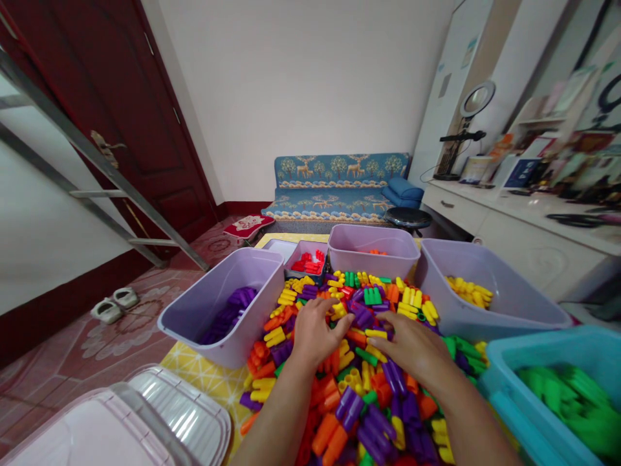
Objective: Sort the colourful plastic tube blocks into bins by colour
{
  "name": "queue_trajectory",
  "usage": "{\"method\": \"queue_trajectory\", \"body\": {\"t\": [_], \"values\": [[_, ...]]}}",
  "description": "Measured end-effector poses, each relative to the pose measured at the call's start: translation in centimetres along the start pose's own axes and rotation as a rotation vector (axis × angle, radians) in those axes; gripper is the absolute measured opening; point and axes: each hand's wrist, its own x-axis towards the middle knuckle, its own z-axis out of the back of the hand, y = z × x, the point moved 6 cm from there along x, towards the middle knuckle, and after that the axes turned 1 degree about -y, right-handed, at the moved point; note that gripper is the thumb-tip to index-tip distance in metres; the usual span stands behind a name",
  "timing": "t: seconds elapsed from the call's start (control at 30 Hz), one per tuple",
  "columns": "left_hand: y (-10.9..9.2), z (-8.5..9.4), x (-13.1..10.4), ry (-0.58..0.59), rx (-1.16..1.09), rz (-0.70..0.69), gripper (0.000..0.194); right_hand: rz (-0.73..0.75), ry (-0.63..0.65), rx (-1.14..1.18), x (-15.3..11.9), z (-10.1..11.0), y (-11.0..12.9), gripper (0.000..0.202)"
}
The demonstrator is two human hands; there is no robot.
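A wide pile of plastic tube pieces (378,424) in purple, orange, yellow, green and red covers the middle of the table. Over its centre, my left hand (317,330) has its thumb and fingers apart, close to yellow and purple pieces. To the right, my right hand (412,343) reaches in from the side, fingers spread beside a yellow piece. A purple piece (362,316) lies between the two hands. Neither hand shows anything held.
Lilac bins hold purple pieces (233,310) at left, a few orange ones (376,252) behind, yellow ones (470,292) at right. A small box (295,272) has red pieces. Green pieces (567,401) fill a turquoise bin (519,388). Lids (179,408) lie front left; a sofa (339,188) stands beyond.
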Motion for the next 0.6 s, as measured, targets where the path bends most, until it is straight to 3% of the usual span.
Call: {"method": "queue_trajectory", "body": {"t": [0.07, 0.17, 0.3, 0.43, 0.6], "values": [[0.1, -0.4, -0.2, 0.067, 0.103, 0.049, 0.04, -0.008, 0.082, -0.095, -0.5, 0.0, 0.0, 0.047], [-0.6, -1.3, -0.6, 0.195, 0.148, -0.029, 0.045, 0.034, 0.159, -0.148, -0.7, -0.7, 0.7, 0.05], [-2.2, -2.3, -1.2, 0.32, 0.004, -0.216, 0.058, 0.102, 0.07, -0.078, 0.0, -2.0, 2.0, 0.051], [-2.3, -2.7, -1.2, 0.313, -0.181, -0.265, 0.076, 0.145, -0.03, 0.143, 0.5, -2.4, 3.0, 0.041], [-2.2, -2.6, -1.0, 0.249, -0.363, -0.289, 0.069, 0.18, -0.114, 0.347, 0.5, -1.3, 3.6, 0.032]]}}
